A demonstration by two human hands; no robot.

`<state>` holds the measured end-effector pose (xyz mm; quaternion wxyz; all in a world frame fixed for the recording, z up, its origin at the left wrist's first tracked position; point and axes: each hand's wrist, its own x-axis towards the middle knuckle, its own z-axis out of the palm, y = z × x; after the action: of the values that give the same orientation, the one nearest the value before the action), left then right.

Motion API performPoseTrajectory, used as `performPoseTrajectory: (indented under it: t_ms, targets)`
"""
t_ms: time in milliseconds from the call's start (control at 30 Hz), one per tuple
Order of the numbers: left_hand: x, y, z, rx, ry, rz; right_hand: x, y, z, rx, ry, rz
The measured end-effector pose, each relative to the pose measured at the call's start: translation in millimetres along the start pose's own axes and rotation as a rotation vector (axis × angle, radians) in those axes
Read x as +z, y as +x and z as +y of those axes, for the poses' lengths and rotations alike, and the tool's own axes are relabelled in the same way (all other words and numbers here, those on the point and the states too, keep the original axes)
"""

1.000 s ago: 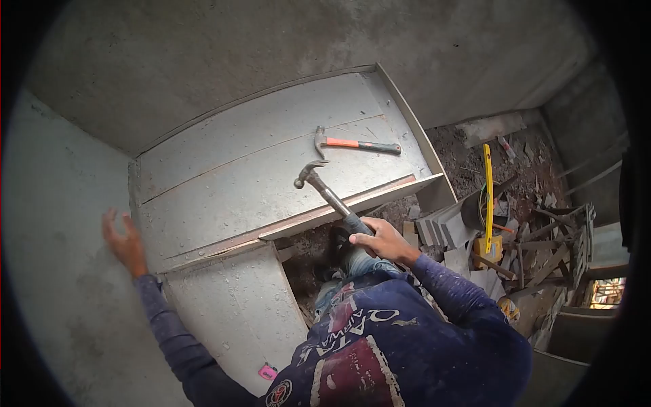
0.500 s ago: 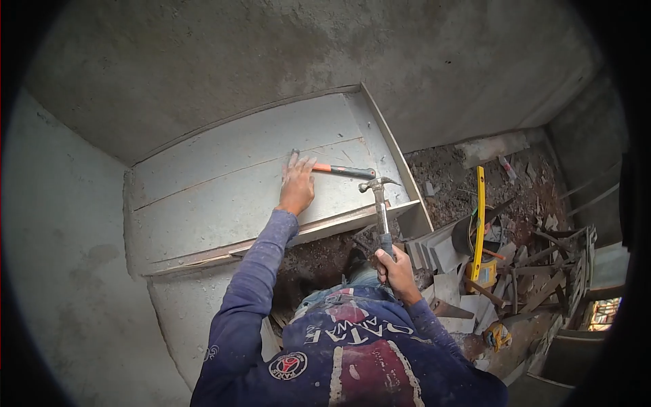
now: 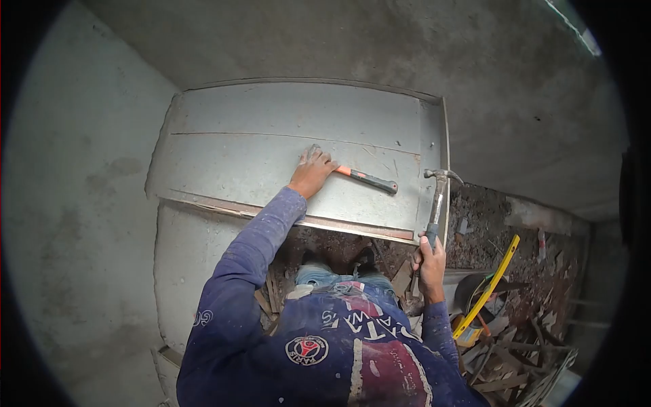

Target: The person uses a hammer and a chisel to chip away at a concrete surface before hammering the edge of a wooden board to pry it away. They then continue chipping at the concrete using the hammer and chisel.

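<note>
My left hand [image 3: 312, 173] rests on the pale grey panel, its fingers curled over the head end of a hammer with an orange-and-black handle [image 3: 369, 180]. That hammer lies flat, handle pointing right, and its head is mostly hidden by my fingers. In my right hand [image 3: 430, 266] is a claw hammer [image 3: 436, 203] with a metal shaft and dark grip, gripped low on the handle. Its head points away from me, over the right end of the panel [image 3: 258, 169] near the thin upright edge board [image 3: 445, 136].
A wooden strip [image 3: 352, 227] runs along the panel's front edge. To the right are a yellow spirit level [image 3: 488, 285], a dark bucket [image 3: 468, 295] and heaped wood scraps [image 3: 522, 359] on a rubble-strewn floor. Concrete walls [image 3: 305, 41] stand behind and at left.
The view has turned, so the panel appears straighter and farther right. My right hand has carried the claw hammer rightward, toward the edge board. My left hand stays on the other hammer.
</note>
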<state>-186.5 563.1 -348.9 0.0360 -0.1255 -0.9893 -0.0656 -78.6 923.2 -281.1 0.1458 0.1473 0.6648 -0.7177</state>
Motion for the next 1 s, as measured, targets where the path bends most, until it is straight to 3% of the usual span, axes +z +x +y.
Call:
performPoseTrajectory:
  t_ms: [133, 200, 367, 433, 567, 700, 867, 1000]
  targets:
    - [-12, -54, -61, -0.147, -0.046, 0.061, 6, 19, -13, 0.009, -0.089, -0.054]
    - [-17, -85, -93, -0.329, -0.042, 0.102, 17, 24, -15, -0.03, -0.16, -0.093]
    - [-17, -145, -163, -0.515, -0.04, 0.189, 72, 34, -30, -0.007, -0.378, -0.205]
    - [-12, -164, -183, -0.577, -0.011, 0.324, 109, 34, -29, 0.015, -0.379, -0.197]
    - [-5, -184, -204, -0.641, 0.002, 0.389, 170, 30, -39, 0.206, -0.049, -0.319]
    - [-8, -181, -201, -0.583, 0.037, 0.379, 212, 27, -33, 0.228, 0.064, -0.183]
    - [1, -192, -218, -0.546, -0.048, 0.335, 207, 15, -9, 0.278, 0.329, -0.096]
    - [-39, -175, -207, -0.67, -0.083, 0.17, 200, 9, -12, 0.168, 0.544, 0.043]
